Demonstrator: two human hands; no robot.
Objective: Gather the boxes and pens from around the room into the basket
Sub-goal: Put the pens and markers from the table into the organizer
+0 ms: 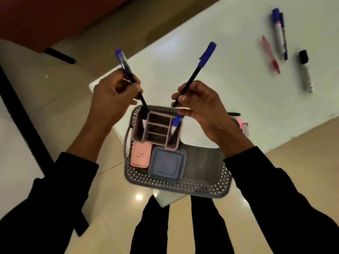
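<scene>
Your left hand [111,92] and right hand [200,105] each pinch a blue-capped black pen [131,77] [197,70], tips angled down toward the pink divided organiser [157,129] inside the grey perforated plastic basket [201,187], ready for slotting upright. More markers [278,33] lie on the white worktop [201,52].

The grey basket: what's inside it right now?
Inside the grey basket sit a pink compartment organiser holding a blue-capped pen, a small pink box and a blue-grey box. The boxes' contents are hidden by their lids.
</scene>
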